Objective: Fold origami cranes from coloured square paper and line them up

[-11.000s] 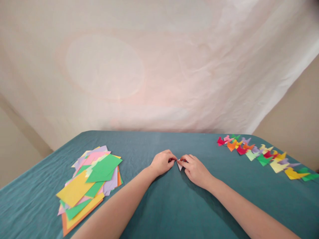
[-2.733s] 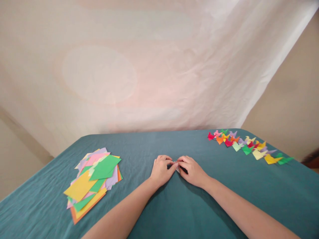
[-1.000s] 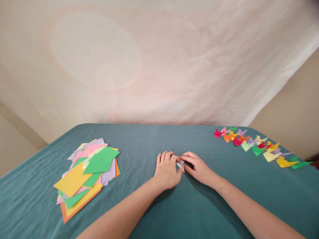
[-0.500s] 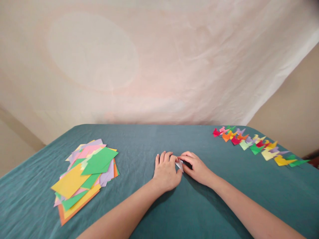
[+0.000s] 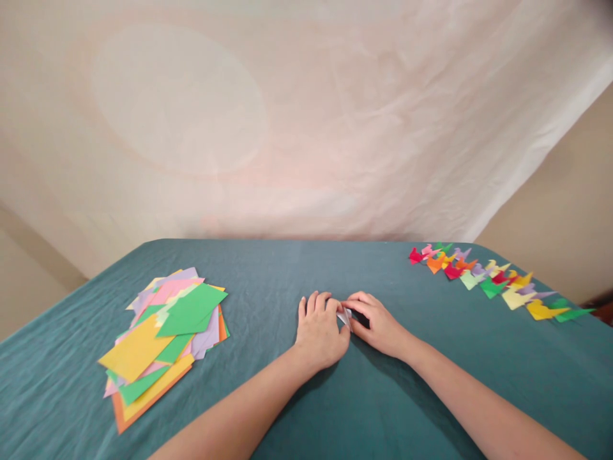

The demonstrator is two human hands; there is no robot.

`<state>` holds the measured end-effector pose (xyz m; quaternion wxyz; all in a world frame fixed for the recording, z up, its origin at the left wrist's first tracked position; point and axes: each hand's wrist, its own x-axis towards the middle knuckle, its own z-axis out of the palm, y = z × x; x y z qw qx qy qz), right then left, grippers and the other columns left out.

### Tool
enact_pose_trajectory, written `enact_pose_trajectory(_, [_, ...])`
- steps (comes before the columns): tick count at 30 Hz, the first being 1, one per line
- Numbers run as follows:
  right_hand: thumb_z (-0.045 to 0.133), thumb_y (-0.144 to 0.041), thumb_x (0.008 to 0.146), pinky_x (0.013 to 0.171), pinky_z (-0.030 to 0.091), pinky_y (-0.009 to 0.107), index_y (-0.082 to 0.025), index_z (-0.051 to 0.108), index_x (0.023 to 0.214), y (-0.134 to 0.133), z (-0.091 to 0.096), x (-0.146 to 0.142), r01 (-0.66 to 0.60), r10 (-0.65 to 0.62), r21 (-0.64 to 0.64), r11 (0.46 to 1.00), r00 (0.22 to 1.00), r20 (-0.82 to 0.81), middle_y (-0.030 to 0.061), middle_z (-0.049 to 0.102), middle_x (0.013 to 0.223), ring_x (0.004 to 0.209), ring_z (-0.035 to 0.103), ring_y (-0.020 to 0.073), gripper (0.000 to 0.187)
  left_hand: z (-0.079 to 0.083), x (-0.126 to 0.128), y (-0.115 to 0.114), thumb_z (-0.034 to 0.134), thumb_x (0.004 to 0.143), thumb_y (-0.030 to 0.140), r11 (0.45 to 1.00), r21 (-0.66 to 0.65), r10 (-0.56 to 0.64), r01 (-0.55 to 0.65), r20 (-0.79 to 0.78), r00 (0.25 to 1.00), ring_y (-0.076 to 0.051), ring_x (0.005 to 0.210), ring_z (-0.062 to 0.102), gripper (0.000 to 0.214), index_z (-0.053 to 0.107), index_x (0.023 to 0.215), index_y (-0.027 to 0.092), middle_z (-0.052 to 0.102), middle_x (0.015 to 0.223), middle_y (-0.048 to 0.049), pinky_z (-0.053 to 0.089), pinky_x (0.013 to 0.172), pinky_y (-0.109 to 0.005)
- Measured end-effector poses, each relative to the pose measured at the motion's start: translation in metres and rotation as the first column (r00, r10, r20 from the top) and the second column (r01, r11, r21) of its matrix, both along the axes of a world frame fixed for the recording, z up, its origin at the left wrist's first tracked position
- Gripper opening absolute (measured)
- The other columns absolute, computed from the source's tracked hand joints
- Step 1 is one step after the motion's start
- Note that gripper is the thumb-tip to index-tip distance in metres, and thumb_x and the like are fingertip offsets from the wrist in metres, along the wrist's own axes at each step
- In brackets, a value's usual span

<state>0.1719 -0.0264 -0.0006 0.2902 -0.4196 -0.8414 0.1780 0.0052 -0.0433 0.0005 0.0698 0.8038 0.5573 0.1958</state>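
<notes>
A small piece of folded white paper [image 5: 344,316] lies at the middle of the table, mostly covered by my fingers. My left hand [image 5: 322,329] rests palm down over its left side, thumb and index finger pressed on the paper and the other fingers stretched forward on the cloth. From the right, my right hand [image 5: 376,324] pinches the paper's edge with thumb and fingers. The fingertips of both hands nearly meet at its upper corner. How the paper is folded beneath them is hidden.
On the left lies a loose pile of coloured paper sheets [image 5: 165,335]. Several folded paper birds [image 5: 493,287] in many colours stand in rows at the back right. A dark green cloth [image 5: 268,268] covers the table, and a pale sheet [image 5: 306,128] hangs behind it.
Almost nothing differs. The fingers of my right hand have shifted very slightly at the white paper, while my left hand stays in place.
</notes>
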Motion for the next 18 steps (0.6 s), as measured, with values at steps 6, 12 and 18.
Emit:
enact_pose_trajectory(6, [0.053, -0.012, 0.077, 0.087, 0.041, 0.036, -0.025, 0.052, 0.120, 0.0036, 0.0035, 0.0075, -0.104, 0.104, -0.078, 0.992, 0.995, 0.004, 0.0064, 0.053, 0.107, 0.097, 0.050, 0.0202, 0.045, 0.0026, -0.0015, -0.0007, 0.050, 0.078, 0.037, 1.000, -0.007, -0.005, 0.005, 0.001, 1.000, -0.028, 0.125, 0.030, 0.029, 0.050, 0.104, 0.023, 0.044, 0.128, -0.0057, 0.017, 0.106, -0.051])
enact_pose_trajectory(12, [0.052, -0.013, 0.079, 0.090, 0.040, 0.038, -0.025, 0.049, 0.124, 0.0036, 0.0047, 0.0106, -0.133, 0.135, -0.096, 0.986, 0.991, 0.017, 0.0068, 0.052, 0.111, 0.100, 0.049, 0.0205, 0.047, 0.0036, -0.0017, -0.0010, 0.051, 0.078, 0.036, 1.000, -0.011, -0.008, 0.008, -0.004, 1.000, -0.028, 0.126, 0.030, 0.029, 0.050, 0.104, 0.024, 0.043, 0.128, -0.0055, 0.017, 0.106, -0.051])
enact_pose_trajectory(18, [0.050, -0.010, 0.079, 0.090, 0.039, 0.038, -0.026, 0.048, 0.124, 0.0023, 0.0047, 0.0091, -0.116, 0.120, -0.085, 0.990, 0.992, 0.042, 0.0067, 0.052, 0.112, 0.100, 0.049, 0.0204, 0.049, 0.0047, -0.0022, -0.0020, 0.052, 0.077, 0.040, 0.999, -0.034, -0.017, 0.016, -0.005, 1.000, -0.029, 0.127, 0.028, 0.033, 0.049, 0.106, 0.023, 0.042, 0.129, -0.0061, 0.015, 0.107, -0.052])
